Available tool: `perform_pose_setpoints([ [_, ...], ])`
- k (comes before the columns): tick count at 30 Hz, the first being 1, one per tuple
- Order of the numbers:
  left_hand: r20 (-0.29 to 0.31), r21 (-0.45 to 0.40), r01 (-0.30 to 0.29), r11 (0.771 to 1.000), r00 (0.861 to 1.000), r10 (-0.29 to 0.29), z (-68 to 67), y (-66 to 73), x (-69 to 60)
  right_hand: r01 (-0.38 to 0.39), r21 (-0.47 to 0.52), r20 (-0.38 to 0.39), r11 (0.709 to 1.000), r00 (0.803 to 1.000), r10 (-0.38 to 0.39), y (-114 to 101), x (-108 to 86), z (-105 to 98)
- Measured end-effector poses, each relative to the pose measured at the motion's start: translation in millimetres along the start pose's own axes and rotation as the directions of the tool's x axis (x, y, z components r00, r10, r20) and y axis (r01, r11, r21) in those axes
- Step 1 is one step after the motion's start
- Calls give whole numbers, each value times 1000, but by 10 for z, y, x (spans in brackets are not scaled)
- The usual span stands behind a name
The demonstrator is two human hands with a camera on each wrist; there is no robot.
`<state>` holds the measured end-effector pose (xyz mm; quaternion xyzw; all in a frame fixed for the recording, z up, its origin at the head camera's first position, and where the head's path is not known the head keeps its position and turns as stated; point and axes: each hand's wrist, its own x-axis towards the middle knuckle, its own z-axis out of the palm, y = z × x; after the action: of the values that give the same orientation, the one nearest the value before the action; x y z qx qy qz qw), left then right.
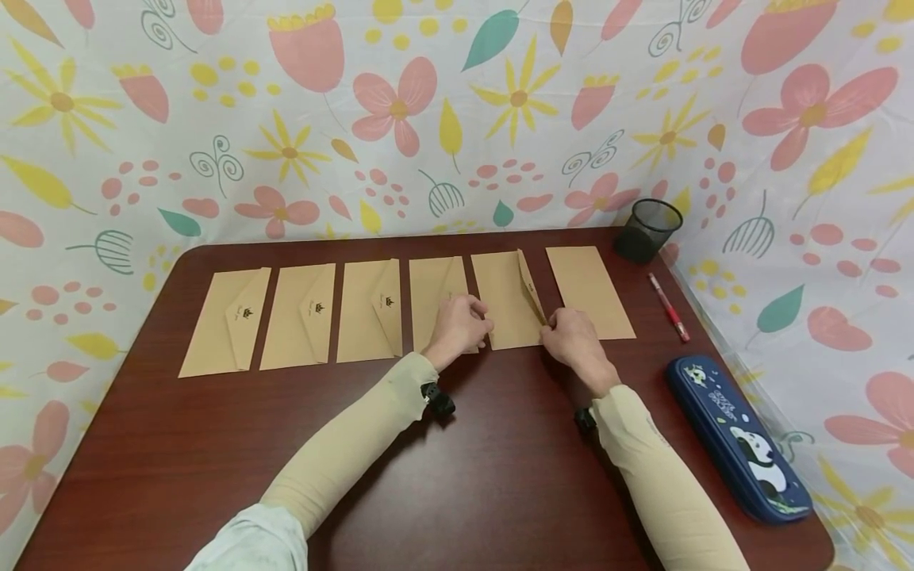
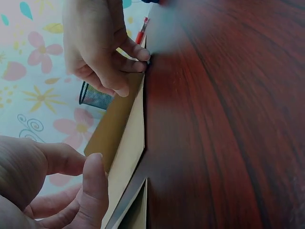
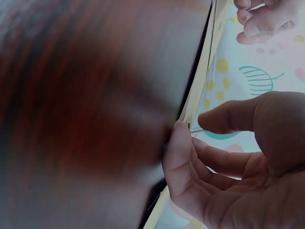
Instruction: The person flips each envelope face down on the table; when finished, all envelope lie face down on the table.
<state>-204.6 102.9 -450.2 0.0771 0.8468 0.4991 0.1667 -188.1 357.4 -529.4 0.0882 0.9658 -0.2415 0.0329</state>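
In the head view, brown paper envelopes lie in a row. The fifth from the left, an envelope (image 1: 500, 305), has its flap (image 1: 530, 287) standing up along its right side. My right hand (image 1: 575, 339) is at the flap's near end, thumb and fingers round its edge in the right wrist view. My left hand (image 1: 458, 323) hovers over the near right part of the fourth envelope (image 1: 426, 285), beside the fifth one's left edge. Its fingers are loosely bent and hold nothing; the left wrist view shows the thumb (image 2: 95, 179) near the paper.
Three envelopes at left have folded flaps with a dark crown print, such as this envelope (image 1: 360, 313). At right are a flat envelope (image 1: 589, 292), a black mesh pen cup (image 1: 646, 230), a red pen (image 1: 670, 308) and a blue panda pencil case (image 1: 739, 440). A floral cloth (image 1: 443, 119) hangs behind.
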Motion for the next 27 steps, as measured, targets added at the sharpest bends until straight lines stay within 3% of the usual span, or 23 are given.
perform_pose_setpoints([
  [7, -4, 9, -31, 999, 1000, 31, 14, 1, 2, -28, 26, -57, 999, 998, 29, 0, -66, -48],
  [10, -2, 18, -25, 1000, 1000, 25, 22, -1, 4, -52, 53, -41, 997, 998, 54, -118, -167, -176],
  [19, 10, 43, -7, 999, 1000, 6, 73, 1, 36, -26, 75, -115, 997, 993, 35, -416, -502, -472],
  [23, 47, -39, 9, 999, 999, -7, 100, -5, 50, 11, 84, -164, 996, 986, 3, -296, -444, -402],
  [27, 78, -148, 0, 989, 997, 12, 117, -28, 56, 46, 66, -220, 997, 975, -31, 11, -274, -183],
])
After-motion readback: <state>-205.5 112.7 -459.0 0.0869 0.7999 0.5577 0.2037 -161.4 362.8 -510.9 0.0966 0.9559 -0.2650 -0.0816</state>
